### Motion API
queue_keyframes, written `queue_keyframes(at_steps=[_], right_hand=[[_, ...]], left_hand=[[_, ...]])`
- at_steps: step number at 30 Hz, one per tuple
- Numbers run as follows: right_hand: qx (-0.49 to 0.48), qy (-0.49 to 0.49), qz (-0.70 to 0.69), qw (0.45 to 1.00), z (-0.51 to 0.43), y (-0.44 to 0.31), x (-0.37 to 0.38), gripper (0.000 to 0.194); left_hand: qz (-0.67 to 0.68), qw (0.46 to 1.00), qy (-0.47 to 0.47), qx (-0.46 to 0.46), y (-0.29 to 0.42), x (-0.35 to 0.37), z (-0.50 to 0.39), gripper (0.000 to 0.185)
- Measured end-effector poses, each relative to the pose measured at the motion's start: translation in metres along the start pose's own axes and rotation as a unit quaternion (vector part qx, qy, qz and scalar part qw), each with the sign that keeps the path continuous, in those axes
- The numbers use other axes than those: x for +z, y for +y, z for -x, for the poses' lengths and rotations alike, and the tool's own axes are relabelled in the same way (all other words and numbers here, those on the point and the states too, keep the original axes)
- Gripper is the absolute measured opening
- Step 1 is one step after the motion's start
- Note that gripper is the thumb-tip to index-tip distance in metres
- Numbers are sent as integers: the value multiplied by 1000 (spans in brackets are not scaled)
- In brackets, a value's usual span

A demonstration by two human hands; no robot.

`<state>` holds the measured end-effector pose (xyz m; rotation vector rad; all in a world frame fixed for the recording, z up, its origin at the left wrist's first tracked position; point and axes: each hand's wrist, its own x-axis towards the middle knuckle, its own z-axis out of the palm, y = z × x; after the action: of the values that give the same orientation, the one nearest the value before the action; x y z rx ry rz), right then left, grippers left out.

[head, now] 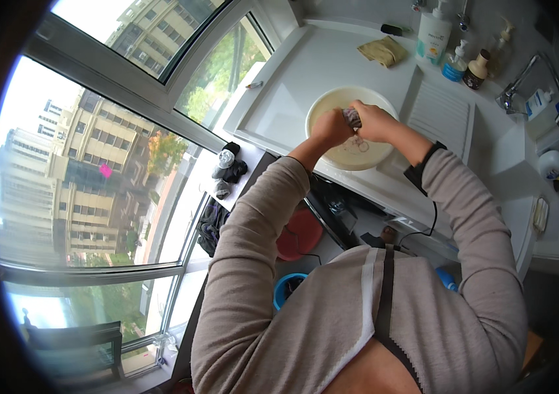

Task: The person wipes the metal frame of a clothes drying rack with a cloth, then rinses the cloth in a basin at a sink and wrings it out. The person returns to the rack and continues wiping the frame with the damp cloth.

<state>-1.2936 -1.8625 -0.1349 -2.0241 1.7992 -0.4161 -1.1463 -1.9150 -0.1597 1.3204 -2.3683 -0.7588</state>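
My left hand [332, 128] and my right hand [372, 121] are closed on a bunched, patterned grey-purple cloth [352, 118] between them. Both hands are above a round cream plastic basin [315, 109], which stands on the white countertop of a sink unit. Cloudy water [351, 153] with some bubbles lies in the basin below the cloth. Much of the cloth is hidden inside my fingers.
A folded olive cloth [383, 51] and a black brush [392, 30] lie at the back. Pump bottles [433, 37] stand by the wall, left of a chrome faucet [508, 96]. The ribbed washboard [439, 115] is right of the basin. Windows are at left; dark bundled items [232, 171] sit on the sill.
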Motion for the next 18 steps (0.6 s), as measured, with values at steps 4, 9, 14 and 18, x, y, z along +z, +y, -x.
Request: queue_keyframes(at_steps=[4, 9, 14, 18], right_hand=[[-199, 183, 65, 961, 20, 9, 14, 72], [-361, 314, 139, 867, 3, 24, 10, 53], [-321, 228, 227, 891, -2, 19, 2, 10], [-209, 100, 276, 933, -5, 5, -1, 9]], left_hand=[[283, 924, -200, -161, -7, -24, -6, 22], [451, 741, -464, -182, 4, -31, -3, 32], [277, 908, -294, -115, 17, -20, 6, 17], [150, 983, -110, -8, 15, -1, 9, 29]])
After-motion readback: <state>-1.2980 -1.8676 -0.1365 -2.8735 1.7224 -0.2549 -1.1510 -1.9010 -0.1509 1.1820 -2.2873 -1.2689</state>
